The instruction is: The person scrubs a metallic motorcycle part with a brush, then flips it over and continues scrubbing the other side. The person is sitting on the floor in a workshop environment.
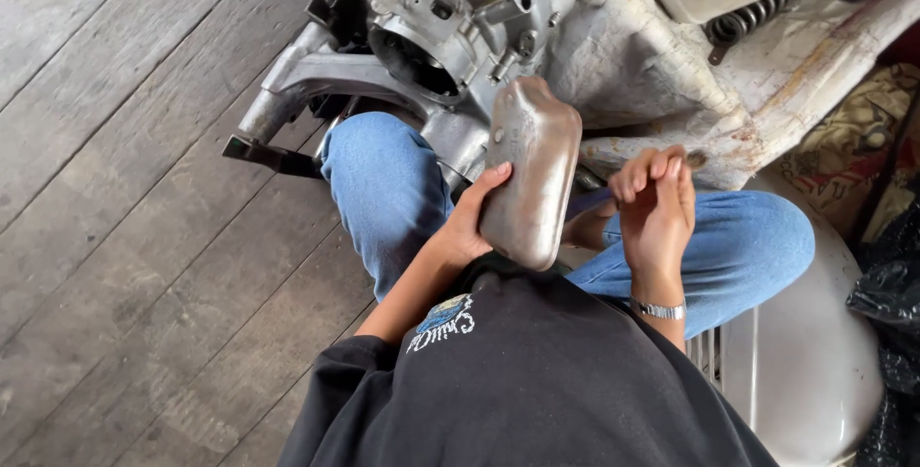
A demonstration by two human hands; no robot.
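Note:
My left hand (476, 221) grips a rounded, tarnished metal engine cover (530, 170) by its left edge and holds it upright over my lap. My right hand (655, 206) is closed around a thin tool with a dark handle, whose tip (696, 158) shows above my fingers; the tool's kind is unclear. That hand sits just right of the cover. A silver wristwatch (658, 310) is on my right wrist. My knees in blue jeans (385, 189) frame both hands.
A bare aluminium engine case (436, 31) lies right ahead of my knees on grey wooden floorboards (125, 199). A worn white scooter body (671, 55) with a coil spring (752, 15) lies behind it. A white panel (815, 362) and black bag (891, 295) lie to the right.

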